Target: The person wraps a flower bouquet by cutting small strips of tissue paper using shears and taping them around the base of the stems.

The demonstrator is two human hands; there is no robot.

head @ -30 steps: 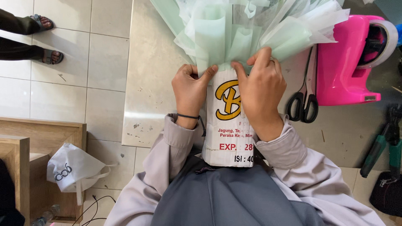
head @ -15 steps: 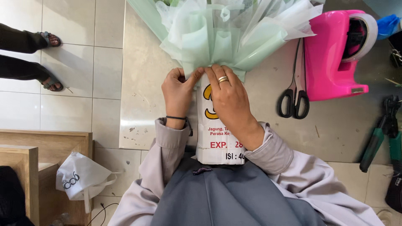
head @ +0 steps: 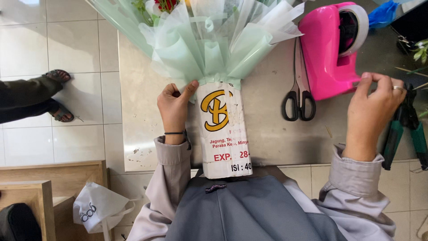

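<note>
**A:** What is the left hand (head: 174, 106) doing?

**B:** It is gripping the neck of the bouquet (head: 209, 40), fingers curled and the thumb pressing just where the pale green wrapping is gathering above the white printed wrap (head: 223, 129). The bouquet is lying along the counter (head: 138, 134), its flower end pointing toward the far edge and the stem end hanging over the near edge against the person's lap.

**B:** The right hand (head: 372, 111) is sitting off to the right, fingertips pinching together at the front of the pink tape dispenser (head: 332, 49). I am guessing it is drawing a strip of tape; the tape itself is too thin for me to make out.

**A:** How is this done well?

**B:** I would say by keeping the left thumb pressing hard so the gathered paper is not springing open while the other hand is away, and by pulling the tape out level before tearing it against the cutter.

**A:** Anything crowding the work?

**B:** The black-handled scissors (head: 299, 89) are lying between bouquet and dispenser, and green-handled pliers (head: 401, 129) are resting near the right edge. Someone else's sandalled feet (head: 58, 96) are standing on the tiles beyond the left edge.
</note>
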